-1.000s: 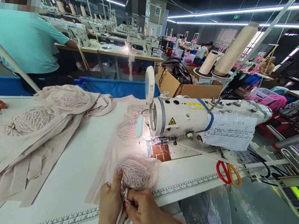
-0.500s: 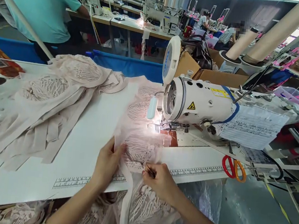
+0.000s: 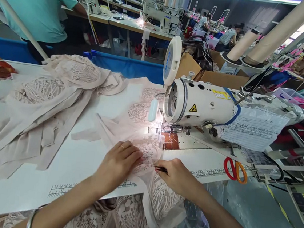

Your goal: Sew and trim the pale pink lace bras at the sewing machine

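Observation:
A pale pink lace garment piece (image 3: pixel 147 153) lies on the table in front of the sewing machine's needle area, and its lower part hangs over the table's front edge. My left hand (image 3: pixel 120 163), a ring on one finger, is closed over the lace, fingers bent and together. At the lace's right edge my right hand (image 3: pixel 176 173) is closed around a small, slim, dark tool (image 3: pixel 161 169); its exact kind is hidden in my fingers. The tool's tip points left, close to the fabric. The white sewing machine (image 3: pixel 202 103) has its lamp lit over the cloth.
A heap of similar lace pieces (image 3: pixel 52 95) covers the table's left side. Scissors with red and orange handles (image 3: pixel 235 170) lie at the right. A paper sheet (image 3: pixel 253 127) hangs on the machine. Another person (image 3: pixel 35 2) stands at the far left; thread cones (image 3: pixel 242 45) stand behind.
My left hand has moved from pinching the fabric's left edge to lying over the lace, further right. My right hand has shifted slightly right and up with the tool. A fabric strip now spreads leftward.

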A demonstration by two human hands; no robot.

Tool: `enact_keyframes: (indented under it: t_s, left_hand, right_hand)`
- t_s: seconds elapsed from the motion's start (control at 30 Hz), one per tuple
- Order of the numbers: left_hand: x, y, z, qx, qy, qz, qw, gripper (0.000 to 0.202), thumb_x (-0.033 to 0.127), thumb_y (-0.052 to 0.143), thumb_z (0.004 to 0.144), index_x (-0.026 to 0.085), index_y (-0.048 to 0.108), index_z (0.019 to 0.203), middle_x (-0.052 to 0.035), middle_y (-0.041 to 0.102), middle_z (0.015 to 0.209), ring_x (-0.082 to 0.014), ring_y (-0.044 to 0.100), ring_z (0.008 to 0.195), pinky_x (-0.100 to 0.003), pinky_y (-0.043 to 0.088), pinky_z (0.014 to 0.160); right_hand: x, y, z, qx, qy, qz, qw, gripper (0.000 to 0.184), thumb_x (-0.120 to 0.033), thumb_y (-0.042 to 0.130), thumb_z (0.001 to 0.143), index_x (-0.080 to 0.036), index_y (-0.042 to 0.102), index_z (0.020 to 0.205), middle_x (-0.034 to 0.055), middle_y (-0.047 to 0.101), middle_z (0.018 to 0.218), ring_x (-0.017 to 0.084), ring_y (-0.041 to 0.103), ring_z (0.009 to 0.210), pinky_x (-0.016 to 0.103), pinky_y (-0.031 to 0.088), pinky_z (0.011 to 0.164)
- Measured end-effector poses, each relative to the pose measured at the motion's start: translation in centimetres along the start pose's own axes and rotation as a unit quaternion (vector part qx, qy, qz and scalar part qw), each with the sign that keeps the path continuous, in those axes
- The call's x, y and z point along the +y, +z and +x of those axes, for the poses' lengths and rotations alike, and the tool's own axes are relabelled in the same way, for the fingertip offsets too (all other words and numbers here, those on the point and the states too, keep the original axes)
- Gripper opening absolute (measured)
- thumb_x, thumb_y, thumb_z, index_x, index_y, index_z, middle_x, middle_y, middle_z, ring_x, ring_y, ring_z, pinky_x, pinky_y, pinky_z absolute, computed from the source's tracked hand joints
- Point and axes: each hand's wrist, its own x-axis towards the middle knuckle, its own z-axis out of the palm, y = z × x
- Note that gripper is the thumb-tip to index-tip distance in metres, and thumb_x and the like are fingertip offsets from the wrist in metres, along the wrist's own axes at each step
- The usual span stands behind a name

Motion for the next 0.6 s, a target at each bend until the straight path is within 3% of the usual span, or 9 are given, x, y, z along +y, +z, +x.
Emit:
enact_keyframes:
  t_s: [0.13, 0.23, 0.33, 0.4, 0.5, 0.53, 0.6]
  left_hand:
    - [1.6, 2.0, 1.2, -0.098, -0.063, -0.130, 0.985, 0.020, 0.017, 0.066, 0.088, 0.019, 0.066, 0.108, -0.0077, 0.064, 0.104, -0.0234, 0.055, 0.095, -0.035, 0.051, 0.079]
    - [1.4, 3.0, 1.7, -0.151, -0.086, -0.208, 0.963, 0.013, 0.014, 0.071, 0.080, 0.022, 0.070, 0.090, -0.0061, 0.062, 0.106, -0.0236, 0.054, 0.098, -0.035, 0.050, 0.081]
    - [1.0, 2.8, 2.4, -0.148, -0.116, -0.247, 0.951, 0.012, 0.012, 0.066, 0.080, 0.020, 0.064, 0.071, -0.0046, 0.065, 0.091, -0.0211, 0.057, 0.088, -0.033, 0.048, 0.076]
    - [0.3, 1.5, 3.1, -0.142, -0.203, -0.282, 0.927, 0.013, 0.018, 0.060, 0.083, 0.020, 0.059, 0.071, -0.0020, 0.065, 0.076, -0.0174, 0.058, 0.070, -0.030, 0.048, 0.066]
    - [-1.4, -2.2, 3.7, -0.112, -0.331, -0.350, 0.869, 0.014, 0.032, 0.054, 0.087, 0.022, 0.052, 0.077, 0.0029, 0.062, 0.061, -0.0147, 0.056, 0.051, -0.028, 0.047, 0.054]
    - [-2.0, -3.7, 3.5, -0.089, -0.340, -0.360, 0.864, 0.015, 0.035, 0.054, 0.088, 0.023, 0.051, 0.079, 0.0039, 0.060, 0.058, -0.0150, 0.056, 0.051, -0.028, 0.047, 0.055]
    - [-2.7, -6.7, 2.2, -0.041, -0.331, -0.337, 0.880, 0.018, 0.038, 0.056, 0.088, 0.024, 0.051, 0.079, 0.0047, 0.058, 0.057, -0.0150, 0.056, 0.054, -0.028, 0.048, 0.057]
  right_hand:
    - [0.2, -0.1, 0.2, 0.001, 0.001, -0.007, 1.000, 0.022, -0.022, 0.052, 0.093, -0.018, 0.068, 0.079, -0.0005, 0.059, 0.064, 0.013, 0.050, 0.057, 0.023, 0.031, 0.054]
    - [0.2, 0.1, 0.0, -0.015, 0.018, -0.003, 1.000, 0.026, -0.024, 0.051, 0.095, -0.017, 0.064, 0.074, -0.0022, 0.053, 0.061, 0.011, 0.044, 0.053, 0.023, 0.029, 0.051]
    - [0.4, 0.1, -0.1, -0.015, 0.018, 0.011, 1.000, 0.024, -0.023, 0.051, 0.095, -0.017, 0.064, 0.076, -0.0030, 0.052, 0.061, 0.010, 0.042, 0.053, 0.022, 0.029, 0.051]
    - [0.6, 0.1, -0.2, -0.015, 0.015, 0.025, 0.999, 0.023, -0.022, 0.051, 0.096, -0.017, 0.065, 0.078, -0.0030, 0.053, 0.062, 0.009, 0.041, 0.052, 0.022, 0.028, 0.051]
    - [1.1, 0.1, -0.2, -0.008, 0.012, 0.026, 1.000, 0.026, -0.021, 0.051, 0.096, -0.016, 0.065, 0.075, -0.0030, 0.052, 0.060, 0.009, 0.038, 0.050, 0.023, 0.027, 0.050]
    - [1.3, 0.1, -0.2, -0.003, 0.009, 0.021, 1.000, 0.026, -0.021, 0.051, 0.096, -0.016, 0.065, 0.074, -0.0031, 0.052, 0.059, 0.009, 0.038, 0.050, 0.023, 0.027, 0.050]
    - [1.5, 0.0, 0.0, 0.007, 0.006, 0.013, 1.000, 0.027, -0.021, 0.051, 0.096, -0.016, 0.065, 0.073, -0.0031, 0.052, 0.058, 0.009, 0.037, 0.049, 0.023, 0.027, 0.050]
